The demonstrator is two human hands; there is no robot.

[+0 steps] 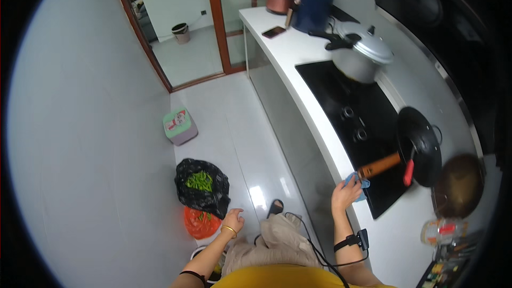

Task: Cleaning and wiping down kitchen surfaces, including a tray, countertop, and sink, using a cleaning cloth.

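Note:
My right hand (pixel 346 194) presses a blue cloth (pixel 363 184) against the white counter edge, beside the front of the black glass cooktop (pixel 334 96). Just above the cloth is the wooden handle (pixel 379 166) of a black wok (pixel 428 148), which stands tilted over the cooktop; a red-handled utensil (pixel 409 172) lies at the wok. My left hand (pixel 233 221) hangs over the floor with nothing in it, its fingers partly bent and the index finger pointing out. Close to it on the floor are a black plastic bag (pixel 184 196) holding green vegetables (pixel 200 181) and a red plastic bag (pixel 200 228).
A pressure cooker (pixel 354 64) stands at the cooktop's far end. Beyond it are a phone (pixel 274 32), a blue appliance (pixel 314 8) and a pink cooker (pixel 279 2). Jars (pixel 440 232) stand near right. A lidded box (pixel 180 128) sits by the wall.

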